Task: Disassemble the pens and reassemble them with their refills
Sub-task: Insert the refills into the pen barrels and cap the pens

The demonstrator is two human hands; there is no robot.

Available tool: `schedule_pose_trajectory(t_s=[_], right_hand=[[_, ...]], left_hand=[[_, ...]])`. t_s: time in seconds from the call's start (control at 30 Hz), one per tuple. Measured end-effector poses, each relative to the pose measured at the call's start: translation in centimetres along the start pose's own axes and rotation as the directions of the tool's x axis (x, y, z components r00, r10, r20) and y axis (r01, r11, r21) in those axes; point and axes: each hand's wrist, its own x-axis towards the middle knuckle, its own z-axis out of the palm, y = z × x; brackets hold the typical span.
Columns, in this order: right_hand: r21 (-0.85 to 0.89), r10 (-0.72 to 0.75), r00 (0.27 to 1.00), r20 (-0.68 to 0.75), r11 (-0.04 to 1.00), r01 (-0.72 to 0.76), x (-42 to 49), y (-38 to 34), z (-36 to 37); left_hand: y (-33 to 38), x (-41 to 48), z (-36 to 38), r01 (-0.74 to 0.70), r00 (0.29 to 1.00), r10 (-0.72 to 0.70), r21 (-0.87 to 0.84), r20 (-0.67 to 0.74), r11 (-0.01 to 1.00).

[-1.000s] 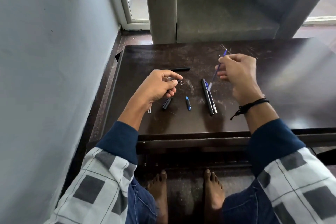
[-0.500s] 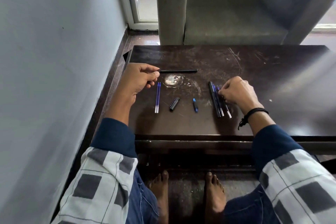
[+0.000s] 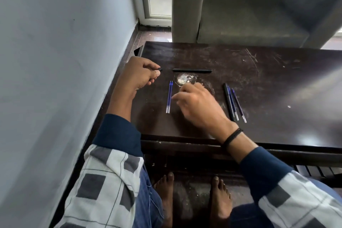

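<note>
My left hand [image 3: 140,74] is curled at the table's left edge and pinches a small black pen part [image 3: 160,69] whose tip sticks out past the thumb. My right hand [image 3: 196,103] reaches left across the middle of the table [image 3: 277,83], fingers loosely extended and blurred, the fingertips right beside two blue refills [image 3: 169,98] lying side by side. Nothing shows between those fingers. A black pen barrel [image 3: 192,70] lies crosswise behind them. To the right lie another black barrel [image 3: 228,102] and two more blue refills [image 3: 237,104]. Small parts under my right hand are hidden.
A grey wall [image 3: 64,61] runs close along the table's left side. A grey armchair [image 3: 249,15] stands right behind the table. A pale scuffed patch [image 3: 185,79] marks the tabletop. My bare feet [image 3: 194,196] rest under the near edge.
My right hand put a blue refill down by the right-hand barrel, then crossed left to the two refills. My left hand drew back to the left edge with the small black part.
</note>
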Motion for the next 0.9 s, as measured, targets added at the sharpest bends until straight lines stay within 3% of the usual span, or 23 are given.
schedule_pose_trajectory(t_s=[0.1,0.23,0.67,0.9], right_hand=[[-0.131,-0.15,0.989,0.005,0.98,0.149,-0.7,-0.7,1.6],[-0.174,-0.21,0.978,-0.001,0.963,0.207,-1.1,-1.1,2.7],[-0.202,-0.111,0.994,-0.021,0.974,0.104,-1.0,-1.0,2.8],[-0.177,-0.12,0.993,0.015,0.977,0.121,-1.0,-0.9,2.8]], left_hand=[[0.0,0.0,0.0,-0.014,1.0,0.015,0.012,-0.009,1.0],[0.3,0.0,0.1,-0.022,1.0,0.023,0.013,-0.004,1.0],[0.4,-0.1,0.6,-0.019,1.0,0.018,0.035,0.01,0.999],[0.4,0.0,0.7,-0.015,1.0,0.014,0.043,0.017,0.999]])
